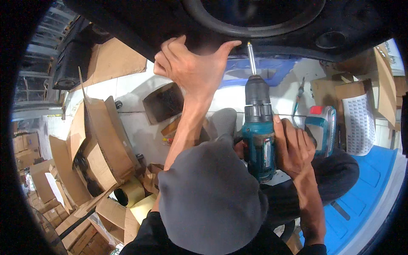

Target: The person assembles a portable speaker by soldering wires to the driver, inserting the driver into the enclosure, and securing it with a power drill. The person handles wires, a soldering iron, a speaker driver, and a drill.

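**Inspector:** Lowest in the frame, your grey-clad knee (210, 199) is raised at centre, between your forearms. Your right hand (294, 148), right of centre, is closed round the grip of the teal cordless drill (258, 146).

**Operator:** And how does the tool sit?

**Inspector:** Upright. The chuck points toward the top of the frame and the long driver bit (251, 58) rises from it, its tip just beside the lower edge of the black moulded panel (263, 25) that fills the upper frame. You hold it that way, I judge, because the work surface is overhead, so the bit must meet it square.

**Operator:** My left hand?

**Inspector:** Your left hand (189, 63), upper centre, is spread, thumb out toward the bit, fingers curled against the panel's edge. It grips nothing loose; it appears to brace the panel against the driver's push. Whether a screw sits on the bit tip, I cannot tell.

**Operator:** Beyond that?

**Inspector:** A second teal tool body with a red cap (321, 129) lies right of the drill, within reach. A blue mat (361, 191) covers the lower right. Flattened cardboard boxes (100, 144) are heaped at left on the pale tiled floor (136, 87), away from your arms.
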### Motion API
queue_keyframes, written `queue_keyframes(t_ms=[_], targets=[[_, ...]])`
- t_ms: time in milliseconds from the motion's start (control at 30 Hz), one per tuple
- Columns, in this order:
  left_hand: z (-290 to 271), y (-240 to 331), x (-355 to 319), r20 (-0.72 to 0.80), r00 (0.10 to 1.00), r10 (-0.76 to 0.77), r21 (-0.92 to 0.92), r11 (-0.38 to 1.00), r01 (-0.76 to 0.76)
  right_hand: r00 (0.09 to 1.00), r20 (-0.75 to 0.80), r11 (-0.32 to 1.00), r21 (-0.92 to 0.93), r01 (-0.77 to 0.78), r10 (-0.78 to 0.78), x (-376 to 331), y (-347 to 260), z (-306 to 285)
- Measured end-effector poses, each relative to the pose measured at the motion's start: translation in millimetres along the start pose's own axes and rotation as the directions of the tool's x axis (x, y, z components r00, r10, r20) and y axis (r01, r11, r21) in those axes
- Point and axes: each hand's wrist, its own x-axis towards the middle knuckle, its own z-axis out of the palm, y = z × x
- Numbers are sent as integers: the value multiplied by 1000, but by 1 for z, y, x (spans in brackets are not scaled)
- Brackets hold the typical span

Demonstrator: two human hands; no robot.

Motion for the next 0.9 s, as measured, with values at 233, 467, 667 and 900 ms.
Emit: queue_keyframes(t_ms=[233,467,667,900], targets=[[6,0,2,4,999,-34,-17,999,34,998,-69,1000,-20,2,-4,7,3,-4],[-3,6,8,71,993,-90,-68,993,95,997,46,996,62,62,-65,-28,-1,-37],[-57,-27,-15,176,984,35,-368,929,32,390,476,341,190,-921,788,-93,-4,-25],[-158,-104,-76,687,656,-312,-116,844,523,805,166,716,381,-585,569,-125,3,-22]])
